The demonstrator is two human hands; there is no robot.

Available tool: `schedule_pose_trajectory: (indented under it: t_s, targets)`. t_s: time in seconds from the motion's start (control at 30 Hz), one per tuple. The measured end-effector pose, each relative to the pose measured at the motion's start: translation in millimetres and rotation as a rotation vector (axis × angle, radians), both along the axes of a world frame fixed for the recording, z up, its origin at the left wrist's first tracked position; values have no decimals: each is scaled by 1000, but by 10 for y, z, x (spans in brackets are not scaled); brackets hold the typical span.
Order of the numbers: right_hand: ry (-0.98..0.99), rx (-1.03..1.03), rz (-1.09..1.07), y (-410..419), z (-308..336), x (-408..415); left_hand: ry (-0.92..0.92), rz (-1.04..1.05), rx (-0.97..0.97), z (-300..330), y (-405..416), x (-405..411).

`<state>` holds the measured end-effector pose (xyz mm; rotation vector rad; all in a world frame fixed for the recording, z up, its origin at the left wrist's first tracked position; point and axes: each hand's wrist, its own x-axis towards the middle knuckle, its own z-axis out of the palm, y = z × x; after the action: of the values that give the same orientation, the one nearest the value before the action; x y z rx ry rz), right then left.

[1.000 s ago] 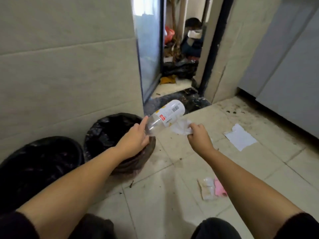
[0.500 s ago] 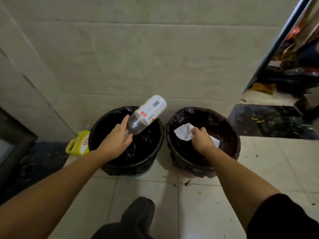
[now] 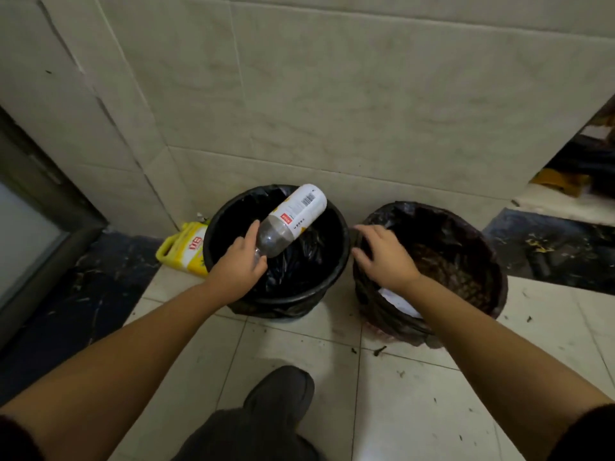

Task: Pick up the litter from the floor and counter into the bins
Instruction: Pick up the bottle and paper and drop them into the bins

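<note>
Bottle (image 3: 293,221) gripped by neck in left hand (image 3: 241,264), base tilted up-right over left bin (image 3: 336,261); right hand (image 3: 382,254) open, empty.

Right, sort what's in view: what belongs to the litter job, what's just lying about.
Part of the job:
- plastic bottle, held by the left hand over the left bin
- right bin, white paper inside it
- right hand, open and empty

Just lying about:
- yellow jug beside the left bin
- person's shoe
</note>
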<state>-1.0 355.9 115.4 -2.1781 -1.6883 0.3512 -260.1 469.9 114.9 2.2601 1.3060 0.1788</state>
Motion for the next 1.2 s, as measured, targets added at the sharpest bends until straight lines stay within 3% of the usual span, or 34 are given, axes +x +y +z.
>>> schedule_pose_trajectory:
  t_s: [0.07,0.17,0.47,0.63,0.77,0.87,0.93,1.03,1.1,1.2]
  targets:
    - [-116,-150,325,2,90,-341,161,12,25,16,28,35]
    - [-256,-416,502,-9,-30,-615,430,-32,2,-21,95,51]
    - [-287,-306,510,142,-160,-593,744,-223,-168,-732,563,477]
    - [-220,-218,524,122,-231,-559,1035,-417,-184,-1133,694,647]
    - [-209,-196,547,133,-284,-543,1015,-450,-296,-995,622,810]
    - [-251,-318,555,139,-278,-550,1058,-440,-327,-1039,627,676]
    - [-255,-389,550,148,-237,-563,945,-392,-293,-893,637,646]
    - [-83,-392,452,159,-96,-559,694,-368,-53,-489,632,752]
    - [-2,-291,323,112,100,-464,516,-352,184,-91,568,887]
    - [6,-119,106,-177,391,-128,290,-387,380,392,368,1199]
